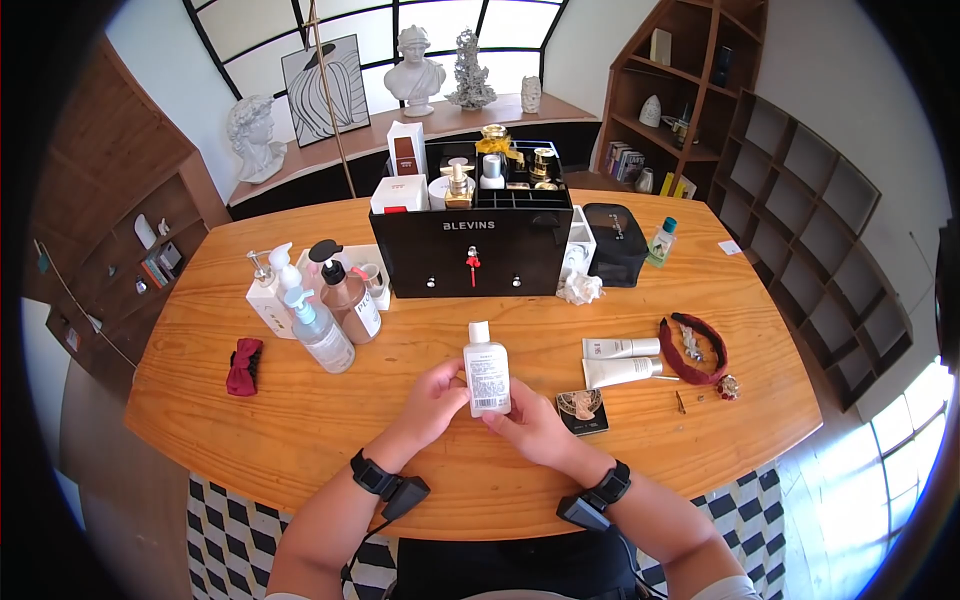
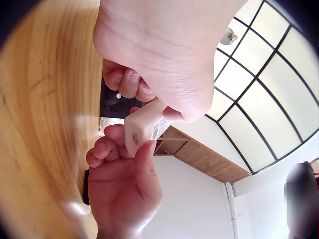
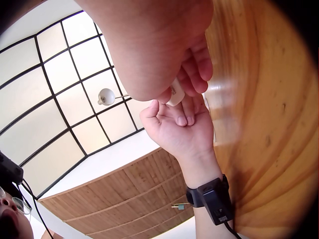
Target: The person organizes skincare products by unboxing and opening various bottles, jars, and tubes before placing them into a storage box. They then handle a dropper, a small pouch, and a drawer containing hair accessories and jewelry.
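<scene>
A white plastic bottle with a white cap stands upright between both hands above the table, its label of small print and barcode facing me. My left hand grips it from the left side, thumb along the edge. At the lower right corner, my right hand holds it between thumb and fingers. The bottom of the bottle shows in the left wrist view, with the right hand's thumb and fingers around it. Most of the bottle is hidden by the hands in the right wrist view.
A black organizer full of cosmetics stands behind the hands. Pump bottles and a dark red bow are at left. To the right lie two tubes, a red headband and a small dark card beside the right hand.
</scene>
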Demonstrator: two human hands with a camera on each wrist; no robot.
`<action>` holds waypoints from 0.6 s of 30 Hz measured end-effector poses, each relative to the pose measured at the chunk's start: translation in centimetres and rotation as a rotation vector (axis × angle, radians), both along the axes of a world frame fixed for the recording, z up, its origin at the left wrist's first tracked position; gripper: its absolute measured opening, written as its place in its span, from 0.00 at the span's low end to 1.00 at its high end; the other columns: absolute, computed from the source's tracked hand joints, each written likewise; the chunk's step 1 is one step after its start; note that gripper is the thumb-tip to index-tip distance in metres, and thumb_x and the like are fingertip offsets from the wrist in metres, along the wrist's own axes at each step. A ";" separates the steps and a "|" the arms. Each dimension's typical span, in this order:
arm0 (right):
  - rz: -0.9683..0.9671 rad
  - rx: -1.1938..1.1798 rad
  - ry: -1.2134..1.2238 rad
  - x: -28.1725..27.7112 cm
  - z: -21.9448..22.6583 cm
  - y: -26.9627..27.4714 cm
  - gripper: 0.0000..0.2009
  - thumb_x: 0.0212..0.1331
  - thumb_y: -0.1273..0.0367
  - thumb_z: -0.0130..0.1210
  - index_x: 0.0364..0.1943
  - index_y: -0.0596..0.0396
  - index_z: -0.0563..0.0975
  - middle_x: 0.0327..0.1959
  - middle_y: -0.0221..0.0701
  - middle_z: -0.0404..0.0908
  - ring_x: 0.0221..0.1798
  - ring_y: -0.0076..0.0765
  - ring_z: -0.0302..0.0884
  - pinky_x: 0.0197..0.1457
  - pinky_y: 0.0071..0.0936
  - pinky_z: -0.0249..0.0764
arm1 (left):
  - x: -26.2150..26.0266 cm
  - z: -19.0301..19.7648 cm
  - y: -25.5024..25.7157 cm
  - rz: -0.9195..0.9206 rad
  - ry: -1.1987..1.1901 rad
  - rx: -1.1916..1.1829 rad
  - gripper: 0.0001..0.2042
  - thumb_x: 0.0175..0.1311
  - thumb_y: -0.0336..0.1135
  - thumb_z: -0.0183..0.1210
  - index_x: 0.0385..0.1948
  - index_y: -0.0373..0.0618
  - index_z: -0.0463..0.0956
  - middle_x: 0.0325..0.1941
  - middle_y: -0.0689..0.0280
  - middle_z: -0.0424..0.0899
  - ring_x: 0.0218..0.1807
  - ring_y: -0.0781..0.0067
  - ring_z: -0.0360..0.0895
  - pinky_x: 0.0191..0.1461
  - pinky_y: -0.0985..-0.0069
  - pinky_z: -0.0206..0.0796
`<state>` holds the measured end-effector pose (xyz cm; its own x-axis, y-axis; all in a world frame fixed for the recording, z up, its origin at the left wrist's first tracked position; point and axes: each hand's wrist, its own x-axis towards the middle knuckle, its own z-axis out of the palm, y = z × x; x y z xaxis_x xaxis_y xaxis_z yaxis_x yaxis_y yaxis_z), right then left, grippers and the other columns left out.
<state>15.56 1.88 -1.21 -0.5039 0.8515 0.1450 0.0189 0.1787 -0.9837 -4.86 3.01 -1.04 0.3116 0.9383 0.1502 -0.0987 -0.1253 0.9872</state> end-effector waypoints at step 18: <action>0.037 -0.138 0.083 0.1 -0.1 0.2 0.17 0.71 0.70 0.55 0.60 0.60 0.71 0.48 0.32 0.81 0.47 0.22 0.79 0.50 0.24 0.78 | 1.1 0.2 0.1 0.055 -0.060 -0.070 0.17 0.69 0.30 0.58 0.57 0.35 0.73 0.33 0.73 0.79 0.29 0.90 0.72 0.35 0.85 0.65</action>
<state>15.66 2.04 -1.34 -0.5265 0.8473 0.0697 -0.0670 0.0403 -0.9969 -3.78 3.09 -0.85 0.2513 0.9627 0.1006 -0.1525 -0.0632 0.9863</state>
